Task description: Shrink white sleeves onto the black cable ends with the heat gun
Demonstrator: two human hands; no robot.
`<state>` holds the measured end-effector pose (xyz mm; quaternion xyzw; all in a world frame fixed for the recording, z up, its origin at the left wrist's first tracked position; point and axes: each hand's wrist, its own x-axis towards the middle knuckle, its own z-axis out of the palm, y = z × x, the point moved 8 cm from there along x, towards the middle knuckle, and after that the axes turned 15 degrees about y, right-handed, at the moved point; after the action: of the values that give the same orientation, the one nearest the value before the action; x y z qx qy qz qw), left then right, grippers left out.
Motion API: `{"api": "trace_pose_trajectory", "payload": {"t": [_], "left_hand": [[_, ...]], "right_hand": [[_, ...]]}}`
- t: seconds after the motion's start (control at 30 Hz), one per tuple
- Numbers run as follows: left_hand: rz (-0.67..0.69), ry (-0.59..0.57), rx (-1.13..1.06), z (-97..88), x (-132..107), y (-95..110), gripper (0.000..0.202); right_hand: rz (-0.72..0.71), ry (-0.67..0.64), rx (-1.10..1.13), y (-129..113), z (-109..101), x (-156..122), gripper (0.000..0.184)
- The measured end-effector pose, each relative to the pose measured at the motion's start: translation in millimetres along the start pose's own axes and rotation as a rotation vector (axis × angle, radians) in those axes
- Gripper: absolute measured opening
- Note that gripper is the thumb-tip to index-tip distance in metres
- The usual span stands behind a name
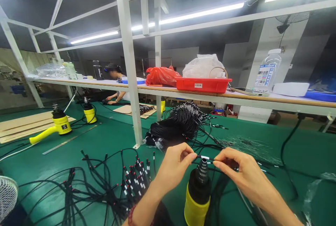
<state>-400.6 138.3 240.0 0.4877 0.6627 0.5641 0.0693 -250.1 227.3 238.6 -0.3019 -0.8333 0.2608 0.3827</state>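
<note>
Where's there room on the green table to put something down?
There's bare green table between the metal strip and the white post, and another patch right of the black cord hanging under the shelf. It's crowded around the left hand and right hand: loose cables leftward, a cable bundle behind, the yellow tool between.

The left hand (175, 166) and right hand (243, 168) are bare, with slender, tapering fingers (189, 156). The left forearm (149, 198) and right forearm (275, 199) are uncovered too, slim and narrowing toward the wrists. Small, dark red, rounded beads form a bracelet (131, 215) around the left forearm, below the wrist.
</note>
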Motion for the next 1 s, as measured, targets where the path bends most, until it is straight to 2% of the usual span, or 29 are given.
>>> {"api": "trace_pose_trajectory", "payload": {"t": [0.23, 0.43, 0.57, 0.67, 1.0], "left_hand": [[0.044, 0.049, -0.044, -4.6, 0, 7, 0.012], [0.075, 0.024, 0.087, -4.2, -1, 7, 0.047], [0.07, 0.014, 0.121, -2.8, -3, 4, 0.052], [0.053, 0.018, 0.116, -2.4, -3, 3, 0.047], [0.041, 0.07, -0.012, -6.0, 0, 6, 0.01]], "right_hand": [[0.007, -0.009, -0.015, -2, -3, 0, 0.028], [0.001, -0.106, -0.027, -5, 0, -5, 0.042], [-0.022, -0.103, -0.04, -6, 0, -5, 0.045], [-0.048, -0.073, -0.074, -9, -1, -4, 0.043], [-0.019, -0.039, -0.041, -6, -1, -2, 0.031]]}}
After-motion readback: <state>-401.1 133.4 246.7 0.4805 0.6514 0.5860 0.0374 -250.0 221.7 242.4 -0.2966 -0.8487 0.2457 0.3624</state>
